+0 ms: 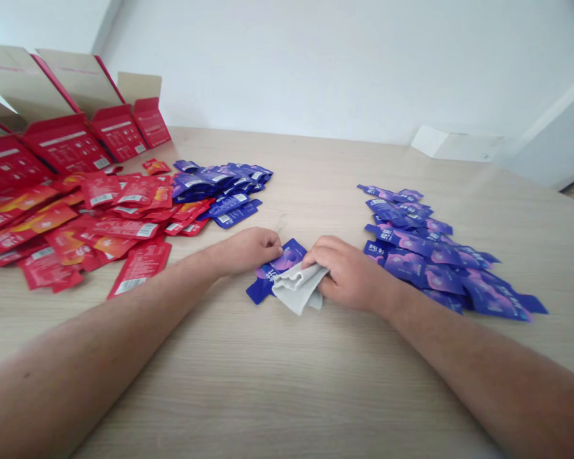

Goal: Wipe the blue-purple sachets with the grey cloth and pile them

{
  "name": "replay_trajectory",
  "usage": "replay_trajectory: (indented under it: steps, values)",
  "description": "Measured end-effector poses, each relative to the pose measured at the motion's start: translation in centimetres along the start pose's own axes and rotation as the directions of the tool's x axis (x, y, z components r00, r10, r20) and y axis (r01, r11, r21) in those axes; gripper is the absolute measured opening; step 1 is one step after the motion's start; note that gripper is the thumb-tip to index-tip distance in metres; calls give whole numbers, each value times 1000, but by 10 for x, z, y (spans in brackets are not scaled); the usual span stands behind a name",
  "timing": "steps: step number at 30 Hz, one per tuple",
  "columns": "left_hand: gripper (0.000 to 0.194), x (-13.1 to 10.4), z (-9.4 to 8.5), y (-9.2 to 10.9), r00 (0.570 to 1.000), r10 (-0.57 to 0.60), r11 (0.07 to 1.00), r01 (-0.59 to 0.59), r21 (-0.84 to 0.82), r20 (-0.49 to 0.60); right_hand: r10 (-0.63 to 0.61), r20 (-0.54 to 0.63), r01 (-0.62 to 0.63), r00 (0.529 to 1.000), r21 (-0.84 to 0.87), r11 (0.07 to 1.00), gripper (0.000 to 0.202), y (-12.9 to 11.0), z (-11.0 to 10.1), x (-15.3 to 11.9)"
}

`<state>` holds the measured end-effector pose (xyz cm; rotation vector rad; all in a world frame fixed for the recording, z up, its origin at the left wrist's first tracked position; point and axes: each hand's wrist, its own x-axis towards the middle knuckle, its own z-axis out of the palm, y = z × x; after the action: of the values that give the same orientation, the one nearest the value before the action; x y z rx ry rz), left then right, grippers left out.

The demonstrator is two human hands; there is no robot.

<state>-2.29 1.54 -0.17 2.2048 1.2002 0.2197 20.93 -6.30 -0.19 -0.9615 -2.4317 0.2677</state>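
Observation:
In the middle of the table lies a blue-purple sachet (pixel 291 252), its printed front facing up. My left hand (pixel 256 250) is closed at the sachet's left edge, fingers curled onto it. A folded light grey cloth (pixel 297 285) is bunched in my right hand (pixel 347 271), which presses it over the sachet's lower right part. The cloth hides some of the sachet's print. To the right of my right hand are overlapping blue sachets (pixel 425 248) with their purple fronts up. Another pile of blue sachets (pixel 224 182) sits beyond my left hand, barcodes showing.
Red and orange sachets (pixel 129 197) are heaped on the left. Behind them stand several open red boxes (pixel 67 143) with raised flaps. A white box (pixel 454 143) lies at the back right against the wall. The pale wooden table (pixel 287 382) carries everything.

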Motion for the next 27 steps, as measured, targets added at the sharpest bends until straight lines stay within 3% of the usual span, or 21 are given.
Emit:
replay_trajectory:
  steps: [4, 7, 11, 16, 22, 27]
  values:
    - [25, -5, 6, 8, 997, 46, 993, -38, -116, 70, 6, -141, -6, 990, 0, 1000, 33, -7, 0, -1]
    - [23, -6, 12, 11, 988, 98, 983, -78, -164, 117, -1, -163, -10, 987, -69, 998, 31, -10, 10, -1]
    - [24, -5, 16, 12, 989, 86, 986, -67, -155, 123, -20, -107, 12, 994, -71, 997, 28, -19, 25, -1]
    - [25, -4, 14, 13, 986, 116, 987, -101, -125, 116, -176, 69, 182, 982, -98, 978, 23, -23, 26, -1]
    - [28, -5, 15, 15, 998, 4, 993, 4, -118, 68, -9, -27, 6, 1000, -134, 991, 30, -13, 21, -1]
    - [25, -5, 15, 14, 987, 74, 990, -56, -128, 142, -197, 102, 209, 975, -116, 971, 21, -21, 23, -2]
